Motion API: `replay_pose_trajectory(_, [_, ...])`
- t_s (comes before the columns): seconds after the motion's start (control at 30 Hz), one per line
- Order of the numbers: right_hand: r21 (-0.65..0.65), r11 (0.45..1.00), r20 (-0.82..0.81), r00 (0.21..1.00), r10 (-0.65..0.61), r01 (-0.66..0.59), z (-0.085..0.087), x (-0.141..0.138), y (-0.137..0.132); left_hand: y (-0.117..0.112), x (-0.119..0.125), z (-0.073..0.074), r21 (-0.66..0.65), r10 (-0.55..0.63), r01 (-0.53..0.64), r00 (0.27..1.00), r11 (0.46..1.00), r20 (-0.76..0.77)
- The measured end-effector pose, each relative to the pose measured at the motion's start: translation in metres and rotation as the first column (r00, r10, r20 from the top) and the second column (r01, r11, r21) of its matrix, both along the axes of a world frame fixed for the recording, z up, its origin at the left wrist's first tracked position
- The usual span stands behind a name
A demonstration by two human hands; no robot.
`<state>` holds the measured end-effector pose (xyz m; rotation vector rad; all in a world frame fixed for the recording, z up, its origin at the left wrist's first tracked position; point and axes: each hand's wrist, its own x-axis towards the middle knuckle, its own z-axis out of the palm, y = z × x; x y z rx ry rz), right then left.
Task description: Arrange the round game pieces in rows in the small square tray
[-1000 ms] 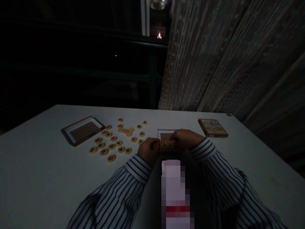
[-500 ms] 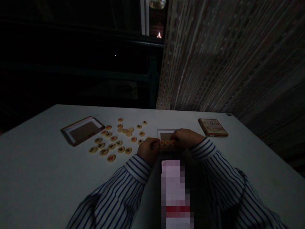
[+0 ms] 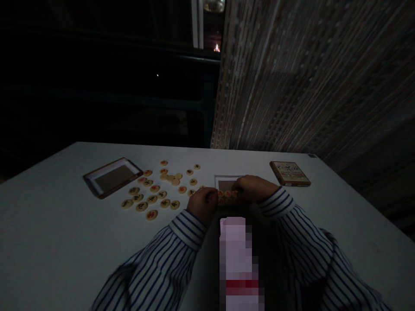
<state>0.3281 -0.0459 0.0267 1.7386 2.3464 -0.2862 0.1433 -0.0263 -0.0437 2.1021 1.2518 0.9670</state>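
Observation:
An open shallow box (image 3: 226, 177) lies in front of me, with rows of round xiangqi pieces (image 3: 227, 198) in its near part, several with red characters. My left hand (image 3: 202, 205) is at the box's left side, its fingers curled together against the end of the rows. Over the right side reaches my right hand (image 3: 254, 188), its fingers closed and pointing down at the pieces. What either hand pinches is hidden by the fingers. Left of the box, loose xiangqi pieces (image 3: 151, 199) are scattered, some with black or red characters, a few blank side up.
An open box lid or tray (image 3: 114, 176) sits at the far left of the white table (image 3: 65, 224). A closed printed box (image 3: 289, 173) lies at the right. Behind the table hangs a string curtain (image 3: 259, 86). The room is dim.

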Motion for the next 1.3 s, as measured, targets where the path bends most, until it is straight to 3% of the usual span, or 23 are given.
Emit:
replay_pose_trajectory(0.37, [-0.01, 1.0, -0.01, 1.0, -0.007, 0.007, -0.001, 0.002, 0.001, -0.003, 0.0, 0.007, -0.002, 0.012, -0.012, 0.999, 1.0, -0.032])
replay_pose_trajectory(0.73, [0.003, 1.0, 0.001, 1.0, -0.014, 0.014, 0.003, 0.003, -0.001, -0.001, -0.001, 0.004, -0.001, 0.011, -0.011, 0.999, 1.0, -0.036])
replay_pose_trajectory(0.97, [0.124, 0.991, -0.001, 0.999, -0.048, 0.048, 0.006, 0.004, -0.002, -0.003, 0.0, 0.007, 0.003, 0.013, -0.012, 0.998, 1.0, -0.059])
replay_pose_trajectory(1.3, [0.347, 0.932, -0.032, 0.994, -0.1, 0.105, 0.01, -0.002, -0.009, -0.009, 0.001, 0.01, -0.021, -0.013, 0.01, 0.989, 1.0, -0.149])
